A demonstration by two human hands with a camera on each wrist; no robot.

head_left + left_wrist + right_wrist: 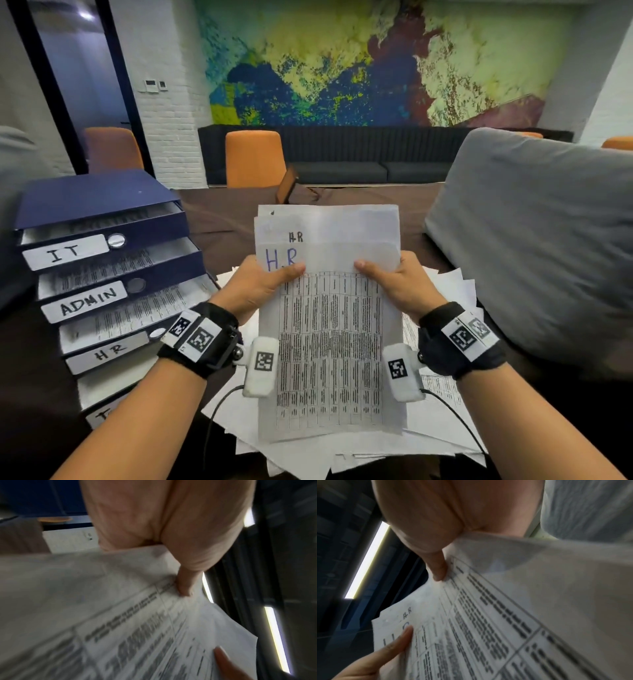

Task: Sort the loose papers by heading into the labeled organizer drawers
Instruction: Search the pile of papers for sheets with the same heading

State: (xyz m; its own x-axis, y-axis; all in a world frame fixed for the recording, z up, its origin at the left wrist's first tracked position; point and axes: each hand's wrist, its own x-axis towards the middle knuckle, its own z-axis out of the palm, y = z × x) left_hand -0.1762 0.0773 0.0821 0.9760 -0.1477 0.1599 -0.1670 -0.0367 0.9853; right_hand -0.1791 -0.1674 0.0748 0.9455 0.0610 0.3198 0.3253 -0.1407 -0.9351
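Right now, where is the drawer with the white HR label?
In the head view, the dark blue drawer with the white HR label sits at the left, third in the blue organizer stack, directly below the ADMIN drawer and beside the left hand.

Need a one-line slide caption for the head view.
Both hands, left hand and right hand, hold HR-headed papers above the loose pile, beside the open HR drawer of the blue organizer.

Abstract blue-yellow-red mural (359, 61) on far wall, dark bench sofa (342, 161) directly under it, orange chair (255, 159) in front of sofa's left end, white brick wall (171, 102) and dark-framed glass door (78, 78) left of mural.
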